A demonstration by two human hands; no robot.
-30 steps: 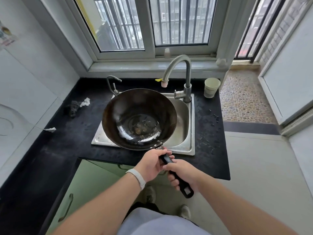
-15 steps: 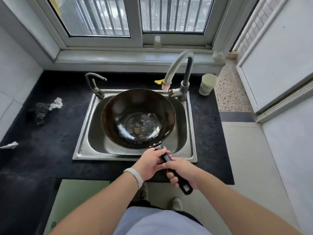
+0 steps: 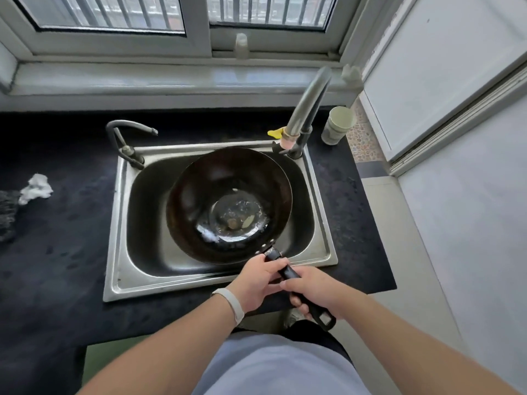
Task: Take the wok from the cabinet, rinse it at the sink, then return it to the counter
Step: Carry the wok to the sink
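Note:
A dark round wok (image 3: 199, 201) with residue in its bottom hangs inside the steel sink (image 3: 119, 223), toward the basin's right side. Its black handle (image 3: 291, 273) points back at me over the sink's front rim. My left hand (image 3: 259, 280), with a white wristband, grips the handle near the wok. My right hand (image 3: 316, 289) grips the handle further back, and the handle's end sticks out below it. The tall curved faucet (image 3: 308, 101) rises at the sink's back right corner, its spout above the wok's far rim. No water is visibly running.
A smaller tap (image 3: 125, 138) stands at the sink's back left corner. A pale cup (image 3: 336, 125) sits on the black counter (image 3: 57, 252) right of the faucet. Crumpled white paper (image 3: 35, 188) and a dark scrubber (image 3: 7, 215) lie at the left. A green cabinet is below the counter.
The wok has gone down into the basin and shifted to the right, under the faucet. My view has tilted down and closer. Both hands keep their grip on the handle.

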